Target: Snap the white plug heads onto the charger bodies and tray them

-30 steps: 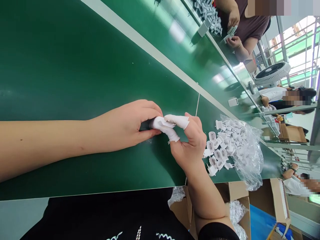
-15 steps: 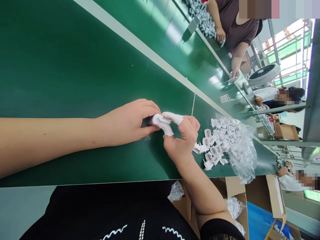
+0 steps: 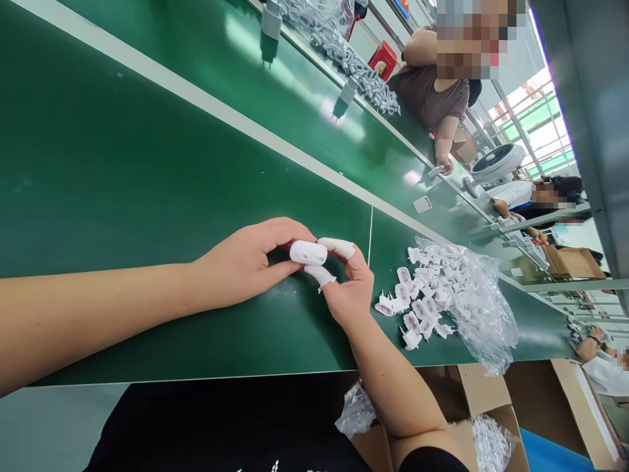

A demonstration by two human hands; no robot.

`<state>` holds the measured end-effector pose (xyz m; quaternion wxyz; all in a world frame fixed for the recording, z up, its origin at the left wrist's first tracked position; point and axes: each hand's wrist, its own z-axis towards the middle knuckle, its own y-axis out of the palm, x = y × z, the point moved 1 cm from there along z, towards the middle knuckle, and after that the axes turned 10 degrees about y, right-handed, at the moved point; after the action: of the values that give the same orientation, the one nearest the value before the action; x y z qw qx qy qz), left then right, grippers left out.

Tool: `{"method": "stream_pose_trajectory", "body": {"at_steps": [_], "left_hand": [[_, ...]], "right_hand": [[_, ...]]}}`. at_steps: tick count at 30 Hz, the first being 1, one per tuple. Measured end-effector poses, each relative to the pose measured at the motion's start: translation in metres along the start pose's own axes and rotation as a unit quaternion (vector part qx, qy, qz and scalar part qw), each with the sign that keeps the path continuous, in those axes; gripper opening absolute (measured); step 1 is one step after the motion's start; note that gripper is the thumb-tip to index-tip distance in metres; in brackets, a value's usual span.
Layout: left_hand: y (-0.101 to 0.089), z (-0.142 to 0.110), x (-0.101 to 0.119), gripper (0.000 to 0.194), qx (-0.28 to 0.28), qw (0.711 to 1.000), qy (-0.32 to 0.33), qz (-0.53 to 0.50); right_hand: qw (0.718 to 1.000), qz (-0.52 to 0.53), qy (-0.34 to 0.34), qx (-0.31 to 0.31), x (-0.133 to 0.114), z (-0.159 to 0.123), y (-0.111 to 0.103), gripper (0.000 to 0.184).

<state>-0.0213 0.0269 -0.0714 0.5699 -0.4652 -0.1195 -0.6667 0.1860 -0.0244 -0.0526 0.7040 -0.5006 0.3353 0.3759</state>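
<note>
A white charger (image 3: 308, 253) with a smooth, rounded oval end faces me between my two hands, just above the green table. My left hand (image 3: 270, 252) grips its far part with thumb and fingers, which partly hide it. Thumb and forefinger of my right hand (image 3: 351, 285), both wrapped in white finger covers, close on the charger's near end from the right. Right of that hand lies a loose heap of white plug pieces (image 3: 417, 298), some with pins showing, spilling from a clear plastic bag (image 3: 484, 308).
A pale strip (image 3: 211, 108) runs diagonally along the green table (image 3: 122, 196). Beyond it stand two upright chargers (image 3: 272, 21). A co-worker (image 3: 432, 98) sits opposite near a heap of grey-white parts (image 3: 363, 75) and a fan (image 3: 498, 160). Open cardboard boxes (image 3: 484, 387) stand below the table's front edge.
The charger has turned so its oval end faces me, and my right fingers have opened slightly around it. My view has shifted; the co-worker opposite has raised an arm.
</note>
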Motion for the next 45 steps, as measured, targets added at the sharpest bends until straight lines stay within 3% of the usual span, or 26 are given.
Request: {"method": "stream_pose_trajectory", "body": {"at_steps": [4,9,18,21,23,25,27,29,31,33,37,40,45], "left_hand": [[-0.003,-0.006,0.004,0.031,0.031,0.996,0.080,0.032],[-0.005,-0.011,0.008,0.042,0.028,0.989,0.141,0.040],[-0.007,-0.012,0.018,0.038,0.029,0.993,0.112,0.032],[-0.006,-0.005,0.016,0.028,0.023,0.998,0.056,0.015],[-0.007,0.002,0.015,0.025,0.026,0.999,-0.038,0.020],[-0.011,0.010,0.014,0.039,0.043,0.984,-0.166,0.047],[-0.016,0.019,0.012,0.054,0.057,0.956,-0.279,0.069],[-0.023,0.030,0.008,0.062,0.062,0.935,-0.345,0.059],[-0.031,0.048,0.001,0.064,0.069,0.927,-0.365,0.046],[-0.038,0.073,-0.011,0.065,0.073,0.934,-0.339,0.079],[-0.048,0.133,-0.045,0.075,0.079,0.941,-0.275,0.181],[-0.060,0.169,-0.075,0.086,0.105,0.932,-0.280,0.206],[-0.089,0.189,-0.109,0.106,0.081,0.925,-0.301,0.216]], "right_hand": [[0.996,-0.029,-0.084,0.030,-0.007,-0.002,-0.004,0.020],[0.984,-0.028,-0.166,0.050,-0.013,-0.007,-0.007,0.029],[0.980,-0.059,-0.180,0.054,-0.015,-0.010,-0.008,0.028],[0.986,-0.083,-0.141,0.014,-0.019,-0.006,-0.012,0.027],[0.989,-0.114,-0.094,-0.021,-0.024,-0.005,-0.025,0.034],[0.982,-0.186,-0.028,-0.035,-0.029,-0.011,-0.049,0.038],[0.956,-0.289,0.049,-0.021,-0.031,-0.026,-0.079,0.038],[0.914,-0.390,0.110,-0.004,-0.025,-0.045,-0.108,0.038],[0.873,-0.467,0.138,-0.021,-0.012,-0.060,-0.127,0.042],[0.854,-0.500,0.139,-0.033,0.003,-0.065,-0.135,0.047],[0.868,-0.483,0.114,0.003,0.023,-0.044,-0.128,0.044],[0.886,-0.455,0.089,0.027,0.023,-0.016,-0.114,0.039],[0.957,-0.278,0.085,-0.001,0.017,0.015,-0.089,0.029]]}}
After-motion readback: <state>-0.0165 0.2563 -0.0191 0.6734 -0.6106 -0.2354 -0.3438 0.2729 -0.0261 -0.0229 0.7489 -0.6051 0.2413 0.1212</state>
